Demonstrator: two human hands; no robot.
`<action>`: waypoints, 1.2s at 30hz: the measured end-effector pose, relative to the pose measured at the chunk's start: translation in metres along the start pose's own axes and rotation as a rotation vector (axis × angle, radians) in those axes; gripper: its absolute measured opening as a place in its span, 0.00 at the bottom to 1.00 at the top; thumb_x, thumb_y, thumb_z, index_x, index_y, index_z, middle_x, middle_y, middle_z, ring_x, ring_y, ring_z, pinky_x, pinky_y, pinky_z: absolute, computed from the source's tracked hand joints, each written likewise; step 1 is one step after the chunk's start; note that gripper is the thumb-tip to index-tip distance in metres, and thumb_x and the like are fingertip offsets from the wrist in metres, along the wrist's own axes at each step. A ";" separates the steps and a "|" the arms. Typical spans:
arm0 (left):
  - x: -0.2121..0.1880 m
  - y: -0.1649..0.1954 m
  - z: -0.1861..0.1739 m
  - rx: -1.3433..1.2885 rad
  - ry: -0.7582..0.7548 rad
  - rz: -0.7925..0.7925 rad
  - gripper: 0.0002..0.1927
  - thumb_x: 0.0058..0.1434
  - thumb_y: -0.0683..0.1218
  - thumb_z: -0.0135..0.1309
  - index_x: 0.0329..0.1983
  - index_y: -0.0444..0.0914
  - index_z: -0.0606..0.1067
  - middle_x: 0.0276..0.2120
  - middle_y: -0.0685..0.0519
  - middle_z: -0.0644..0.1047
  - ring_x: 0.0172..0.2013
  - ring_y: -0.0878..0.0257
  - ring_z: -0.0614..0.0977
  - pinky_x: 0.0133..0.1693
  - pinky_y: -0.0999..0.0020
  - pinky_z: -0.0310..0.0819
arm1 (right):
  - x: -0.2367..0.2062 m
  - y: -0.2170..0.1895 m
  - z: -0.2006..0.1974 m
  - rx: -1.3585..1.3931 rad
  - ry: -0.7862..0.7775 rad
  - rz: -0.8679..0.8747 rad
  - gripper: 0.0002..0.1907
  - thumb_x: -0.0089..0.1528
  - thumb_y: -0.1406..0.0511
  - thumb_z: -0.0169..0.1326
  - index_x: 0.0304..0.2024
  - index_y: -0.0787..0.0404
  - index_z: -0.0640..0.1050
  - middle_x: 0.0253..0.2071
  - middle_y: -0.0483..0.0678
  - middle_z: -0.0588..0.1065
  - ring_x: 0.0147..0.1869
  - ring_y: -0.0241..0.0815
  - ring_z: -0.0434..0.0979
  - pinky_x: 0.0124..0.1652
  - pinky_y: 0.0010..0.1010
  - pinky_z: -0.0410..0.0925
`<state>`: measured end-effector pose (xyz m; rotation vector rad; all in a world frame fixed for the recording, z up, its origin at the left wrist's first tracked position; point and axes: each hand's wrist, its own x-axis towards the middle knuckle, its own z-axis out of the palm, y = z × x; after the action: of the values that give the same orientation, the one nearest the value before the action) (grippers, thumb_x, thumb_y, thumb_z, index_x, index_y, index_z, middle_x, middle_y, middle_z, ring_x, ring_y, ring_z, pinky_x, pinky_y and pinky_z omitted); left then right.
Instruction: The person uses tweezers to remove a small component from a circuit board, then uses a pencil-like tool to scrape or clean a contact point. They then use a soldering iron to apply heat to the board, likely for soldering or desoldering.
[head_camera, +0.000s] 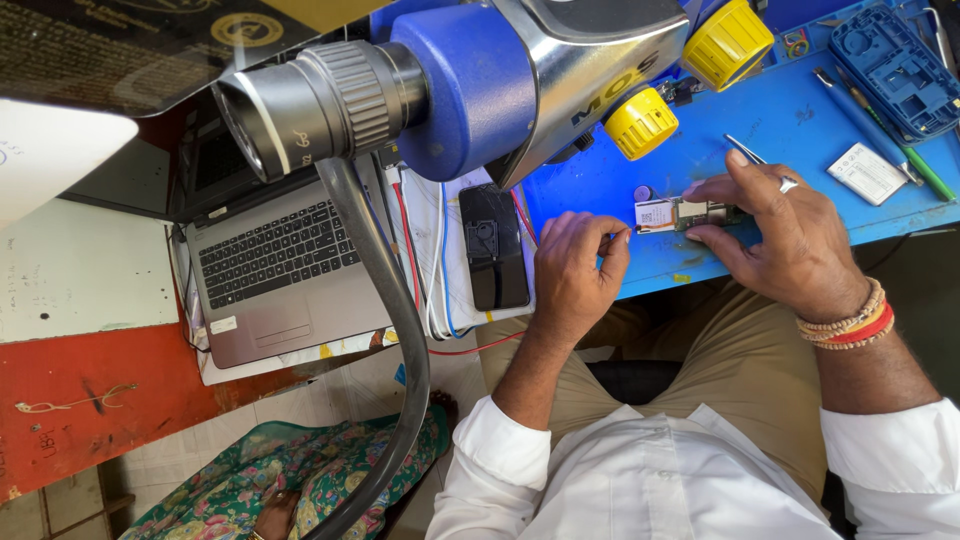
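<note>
Blue work mat (800, 130), yellow microscope knobs (642, 123), silver laptop (285, 275), black phone (495, 247), green floral cloth (300, 480).

Your open laptop's dark screen (120, 50) fills the top-left corner, tilted back, showing pale lines of text and a round gold emblem. On the laptop's grey palm rest sits a small white rectangular sticker (224, 325). A black smartphone with a blank dark screen (494, 247) lies on the white papers beside the blue mat. Under your right hand's fingertips, the small circuit board carries a white rectangular label (655, 215). A white label-faced flat battery (867, 173) lies farther right.
</note>
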<state>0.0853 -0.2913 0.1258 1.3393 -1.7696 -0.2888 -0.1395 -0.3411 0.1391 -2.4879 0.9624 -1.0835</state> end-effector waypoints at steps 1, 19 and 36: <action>0.000 0.000 0.000 0.001 0.000 0.001 0.07 0.63 0.41 0.62 0.39 0.40 0.73 0.29 0.57 0.75 0.33 0.59 0.77 0.41 0.59 0.66 | 0.000 0.000 0.000 0.002 0.001 0.000 0.51 0.57 0.70 0.68 0.75 0.60 0.52 0.49 0.52 0.80 0.51 0.52 0.83 0.53 0.46 0.73; -0.001 -0.002 -0.001 0.004 -0.002 0.003 0.07 0.64 0.41 0.61 0.39 0.41 0.73 0.29 0.57 0.75 0.33 0.58 0.77 0.41 0.59 0.66 | 0.007 -0.008 -0.002 -0.016 -0.028 -0.008 0.49 0.57 0.71 0.67 0.73 0.62 0.53 0.51 0.54 0.80 0.55 0.52 0.83 0.55 0.47 0.73; -0.001 -0.001 0.001 0.025 -0.004 0.008 0.08 0.63 0.41 0.62 0.39 0.40 0.73 0.30 0.56 0.75 0.34 0.57 0.77 0.42 0.58 0.67 | 0.002 -0.008 -0.006 0.012 0.242 -0.006 0.21 0.58 0.78 0.67 0.52 0.66 0.75 0.44 0.56 0.80 0.48 0.55 0.82 0.49 0.41 0.72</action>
<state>0.0848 -0.2912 0.1239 1.3491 -1.7866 -0.2658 -0.1386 -0.3366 0.1482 -2.3899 1.0080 -1.4126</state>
